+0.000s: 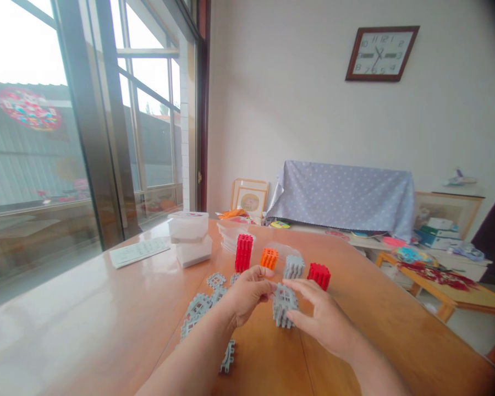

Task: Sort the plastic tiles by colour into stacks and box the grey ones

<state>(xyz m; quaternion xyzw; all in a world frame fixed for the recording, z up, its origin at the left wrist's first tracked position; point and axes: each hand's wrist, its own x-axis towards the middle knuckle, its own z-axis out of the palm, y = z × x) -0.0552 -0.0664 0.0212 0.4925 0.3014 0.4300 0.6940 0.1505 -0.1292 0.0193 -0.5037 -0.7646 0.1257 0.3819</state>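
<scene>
In front of me stands a short stack of grey notched plastic pieces [285, 308] with windowed tops. My left hand [247, 294] is closed in a pinch at the stack's upper left edge, on a grey piece there. From the right, my right hand [322, 313] has its thumb and fingertips against the stack's side and top. Loose grey notched pieces [198, 306] lie left of the stack, partly hidden by my left forearm. Behind my hands stand a tall red stack [243, 253], a small orange stack [269, 258], another grey stack [293, 267] and a lower red stack [319, 276].
White plastic boxes [193, 251], clear containers [233, 228] and a printed sheet [140, 252] are at the table's far left. The wooden table [379, 335] reaches to a window on the left. A low wooden bench [470, 297] stands beyond its right edge.
</scene>
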